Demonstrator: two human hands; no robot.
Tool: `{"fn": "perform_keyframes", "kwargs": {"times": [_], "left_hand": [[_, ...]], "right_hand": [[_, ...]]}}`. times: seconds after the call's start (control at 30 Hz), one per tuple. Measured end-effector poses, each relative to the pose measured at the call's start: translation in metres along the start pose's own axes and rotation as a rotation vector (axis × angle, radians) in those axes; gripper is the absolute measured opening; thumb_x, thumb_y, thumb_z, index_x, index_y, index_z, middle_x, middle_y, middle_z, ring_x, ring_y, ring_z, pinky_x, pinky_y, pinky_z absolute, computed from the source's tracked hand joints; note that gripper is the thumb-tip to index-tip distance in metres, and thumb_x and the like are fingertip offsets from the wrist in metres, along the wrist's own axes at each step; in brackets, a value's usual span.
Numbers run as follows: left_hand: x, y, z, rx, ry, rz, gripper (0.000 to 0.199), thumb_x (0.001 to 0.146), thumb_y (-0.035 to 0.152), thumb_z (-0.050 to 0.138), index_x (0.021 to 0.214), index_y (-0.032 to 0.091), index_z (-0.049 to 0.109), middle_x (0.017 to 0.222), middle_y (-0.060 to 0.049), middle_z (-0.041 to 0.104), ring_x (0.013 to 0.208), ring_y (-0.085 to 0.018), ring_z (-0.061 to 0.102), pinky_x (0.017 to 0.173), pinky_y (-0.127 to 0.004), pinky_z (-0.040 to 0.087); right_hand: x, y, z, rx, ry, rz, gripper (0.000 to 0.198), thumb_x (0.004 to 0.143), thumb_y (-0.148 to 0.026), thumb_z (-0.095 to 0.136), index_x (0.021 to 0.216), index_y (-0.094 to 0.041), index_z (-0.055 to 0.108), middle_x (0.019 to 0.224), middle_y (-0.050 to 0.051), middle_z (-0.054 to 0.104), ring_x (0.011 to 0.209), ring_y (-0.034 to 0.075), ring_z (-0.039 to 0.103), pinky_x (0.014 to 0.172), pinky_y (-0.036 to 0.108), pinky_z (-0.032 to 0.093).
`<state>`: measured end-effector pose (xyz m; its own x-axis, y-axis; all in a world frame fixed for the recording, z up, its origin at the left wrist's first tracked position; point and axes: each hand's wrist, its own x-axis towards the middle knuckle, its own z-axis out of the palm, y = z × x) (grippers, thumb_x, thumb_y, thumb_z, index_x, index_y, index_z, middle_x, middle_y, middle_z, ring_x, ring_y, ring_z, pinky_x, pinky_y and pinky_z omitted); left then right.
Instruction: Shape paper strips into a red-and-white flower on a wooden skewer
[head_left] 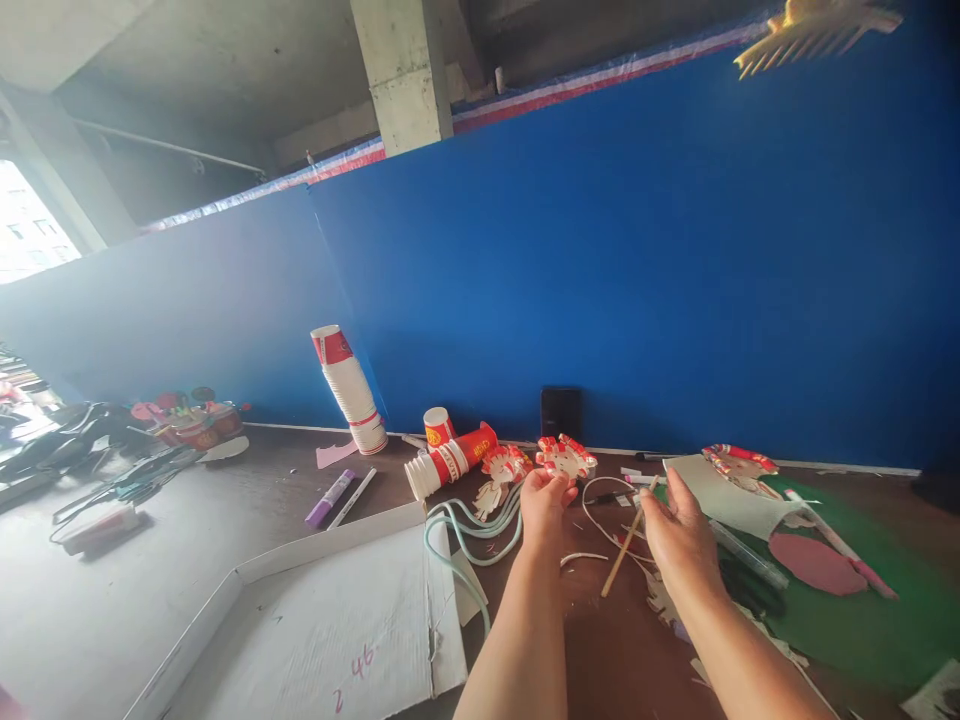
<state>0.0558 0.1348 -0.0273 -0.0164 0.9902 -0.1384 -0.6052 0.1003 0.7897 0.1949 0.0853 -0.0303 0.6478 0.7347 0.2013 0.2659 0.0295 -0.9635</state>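
My left hand (546,505) pinches the near edge of a paper cup cut into a flower shape (564,458), with red-and-white strips spread around a pale base. To its right is my right hand (681,525), its thumb against the upper part of a thin wooden stick (622,552) that slants down to the left; the other fingers are partly hidden. A white cord (592,510) loops on the table between the hands. Left of my left hand lies another cut cup (506,465) with splayed strips, above pale green cords (469,545).
A tall stack of paper cups (349,390) leans beside the blue partition (600,250). Red cups (457,458) lie nearby. A white cardboard tray (300,610) fills the front left. A purple marker (330,498), a black phone-like slab (561,412) and a pink oval (816,563) surround the work area.
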Motion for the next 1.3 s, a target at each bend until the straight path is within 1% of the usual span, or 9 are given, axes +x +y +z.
{"fn": "perform_keyframes", "kwargs": {"times": [0.1, 0.17, 0.33, 0.43, 0.7, 0.93, 1.13, 1.23, 1.3], "left_hand": [[-0.005, -0.003, 0.004, -0.011, -0.002, 0.023, 0.031, 0.057, 0.025, 0.078, 0.068, 0.016, 0.051, 0.066, 0.001, 0.057, 0.065, -0.009, 0.059, 0.066, -0.021, 0.048], [-0.007, -0.006, 0.005, -0.028, -0.018, 0.015, 0.031, 0.056, 0.025, 0.079, 0.068, 0.016, 0.052, 0.066, 0.001, 0.058, 0.064, -0.009, 0.059, 0.065, -0.021, 0.047], [-0.010, -0.011, 0.008, -0.071, -0.124, -0.033, 0.032, 0.056, 0.024, 0.079, 0.081, 0.015, 0.060, 0.079, -0.003, 0.064, 0.065, -0.009, 0.059, 0.067, -0.022, 0.047], [-0.012, -0.015, 0.011, -0.081, -0.183, -0.052, 0.035, 0.055, 0.024, 0.080, 0.085, 0.014, 0.063, 0.084, -0.005, 0.066, 0.068, -0.010, 0.060, 0.070, -0.022, 0.047], [-0.017, -0.024, 0.019, -0.070, -0.270, -0.012, 0.034, 0.057, 0.025, 0.079, 0.085, 0.013, 0.064, 0.084, -0.008, 0.067, 0.073, -0.015, 0.063, 0.074, -0.027, 0.048], [-0.025, -0.019, 0.017, 0.152, -0.277, -0.131, 0.054, 0.049, 0.033, 0.085, 0.094, 0.013, 0.062, 0.091, -0.010, 0.067, 0.079, -0.019, 0.064, 0.071, -0.027, 0.050], [-0.018, -0.015, 0.008, 0.368, -0.125, 0.079, 0.082, 0.057, 0.035, 0.083, 0.128, 0.017, 0.046, 0.128, -0.016, 0.051, 0.106, -0.022, 0.058, 0.080, -0.026, 0.048], [-0.014, -0.012, 0.007, 0.521, -0.110, 0.203, 0.065, 0.061, 0.033, 0.080, 0.118, 0.015, 0.054, 0.122, -0.014, 0.055, 0.112, -0.023, 0.054, 0.088, -0.028, 0.045], [-0.014, -0.011, 0.008, 0.608, -0.098, 0.228, 0.051, 0.064, 0.032, 0.077, 0.108, 0.015, 0.059, 0.112, -0.012, 0.060, 0.104, -0.021, 0.057, 0.087, -0.029, 0.046]], "right_hand": [[-0.006, -0.010, 0.001, -0.081, 0.025, -0.054, 0.059, 0.077, -0.040, 0.053, 0.131, -0.018, 0.050, 0.138, 0.015, 0.049, 0.116, 0.031, 0.054, 0.099, 0.048, 0.040], [-0.010, -0.013, 0.003, 0.024, -0.078, -0.041, 0.053, 0.079, -0.041, 0.053, 0.127, -0.019, 0.054, 0.131, 0.013, 0.056, 0.110, 0.027, 0.059, 0.095, 0.042, 0.045], [-0.014, -0.016, 0.008, 0.234, -0.265, 0.154, 0.044, 0.073, -0.047, 0.063, 0.109, -0.022, 0.061, 0.112, 0.010, 0.067, 0.093, 0.025, 0.067, 0.079, 0.037, 0.054], [-0.018, -0.024, 0.009, 0.334, -0.331, 0.141, 0.035, 0.073, -0.043, 0.064, 0.102, -0.023, 0.063, 0.111, 0.006, 0.069, 0.100, 0.025, 0.065, 0.078, 0.034, 0.055], [-0.023, -0.026, 0.015, 0.461, -0.332, 0.176, 0.039, 0.069, -0.031, 0.067, 0.106, -0.025, 0.056, 0.103, 0.004, 0.071, 0.098, 0.025, 0.066, 0.084, 0.036, 0.053], [-0.018, -0.023, 0.007, 0.285, -0.192, 0.218, 0.031, 0.072, -0.038, 0.062, 0.097, -0.021, 0.058, 0.102, 0.009, 0.071, 0.091, 0.026, 0.067, 0.070, 0.032, 0.053], [-0.011, -0.008, 0.008, 0.148, -0.053, 0.109, 0.034, 0.068, -0.039, 0.062, 0.094, -0.017, 0.065, 0.083, 0.008, 0.072, 0.076, 0.024, 0.067, 0.065, 0.032, 0.050], [-0.010, 0.001, 0.012, 0.152, -0.100, 0.050, 0.034, 0.070, -0.041, 0.060, 0.095, -0.019, 0.067, 0.080, 0.006, 0.072, 0.072, 0.023, 0.066, 0.063, 0.031, 0.050], [-0.011, 0.004, 0.013, 0.142, -0.139, 0.039, 0.033, 0.071, -0.040, 0.059, 0.095, -0.020, 0.068, 0.081, 0.005, 0.072, 0.073, 0.023, 0.066, 0.063, 0.030, 0.049]]}}
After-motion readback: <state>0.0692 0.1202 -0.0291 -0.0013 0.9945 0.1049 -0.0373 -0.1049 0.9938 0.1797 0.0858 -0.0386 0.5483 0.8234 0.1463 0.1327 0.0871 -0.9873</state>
